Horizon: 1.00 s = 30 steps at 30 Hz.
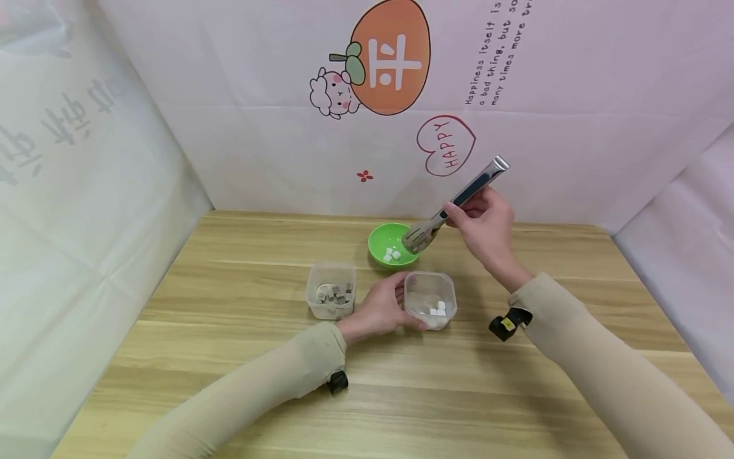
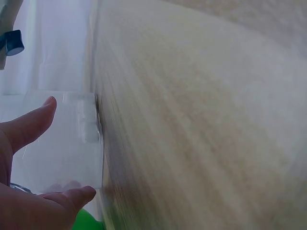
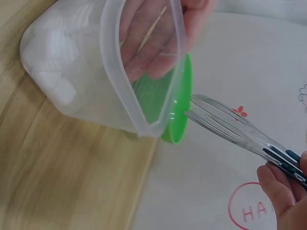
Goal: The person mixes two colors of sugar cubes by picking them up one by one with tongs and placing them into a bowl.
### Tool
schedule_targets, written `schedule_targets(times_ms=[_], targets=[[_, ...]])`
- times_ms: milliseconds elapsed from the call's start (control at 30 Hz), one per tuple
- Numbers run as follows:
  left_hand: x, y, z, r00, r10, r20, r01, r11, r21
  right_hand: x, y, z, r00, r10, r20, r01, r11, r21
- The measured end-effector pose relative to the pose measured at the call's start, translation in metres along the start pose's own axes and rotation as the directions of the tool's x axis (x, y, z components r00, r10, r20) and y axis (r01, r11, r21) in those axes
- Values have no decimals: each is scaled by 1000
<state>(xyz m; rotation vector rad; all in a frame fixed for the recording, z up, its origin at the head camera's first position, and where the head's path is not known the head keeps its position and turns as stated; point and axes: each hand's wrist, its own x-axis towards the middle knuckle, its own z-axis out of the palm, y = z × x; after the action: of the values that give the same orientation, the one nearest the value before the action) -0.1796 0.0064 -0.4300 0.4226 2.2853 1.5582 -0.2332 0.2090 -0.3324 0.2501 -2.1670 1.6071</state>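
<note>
My right hand (image 1: 490, 229) grips a pair of metal tongs (image 1: 466, 194) with dark handle inlays, slanting down over the right rim of a green bowl (image 1: 376, 244). Their tips stand slightly apart in the right wrist view, and I see nothing between them. Several small white cubes (image 1: 392, 255) lie in the bowl. In front of it, my left hand (image 1: 378, 309) holds a clear plastic container (image 3: 86, 93) from its left side, thumb at the near side and fingers at the far side. White cubes (image 1: 438, 308) sit at the container's bottom.
A second clear container (image 1: 331, 271), with several grey metallic cubes (image 1: 335, 294) inside, stands left of my left hand. Everything rests on a wood-grain table (image 1: 436, 395). A printed white cloth (image 1: 258, 146) hangs behind its back edge, close behind the bowl.
</note>
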Motion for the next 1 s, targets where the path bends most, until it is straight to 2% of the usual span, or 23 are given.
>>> schedule_targets(times_ms=[367, 600, 800, 1000], targets=[[0, 0, 1, 1000, -17, -8, 17, 1000, 25, -14, -26, -31, 996, -88, 25, 88, 996, -13], [0, 1, 1, 1000, -18, -12, 18, 999, 34, -25, -39, -45, 992, -102, 71, 108, 991, -85], [0, 0, 1, 1000, -27, -12, 27, 999, 36, -33, -39, -54, 984, -102, 145, 121, 984, -130], [0, 1, 0, 999, -37, -9, 37, 999, 27, -44, -32, -53, 971, -113, 209, 162, 959, -232]])
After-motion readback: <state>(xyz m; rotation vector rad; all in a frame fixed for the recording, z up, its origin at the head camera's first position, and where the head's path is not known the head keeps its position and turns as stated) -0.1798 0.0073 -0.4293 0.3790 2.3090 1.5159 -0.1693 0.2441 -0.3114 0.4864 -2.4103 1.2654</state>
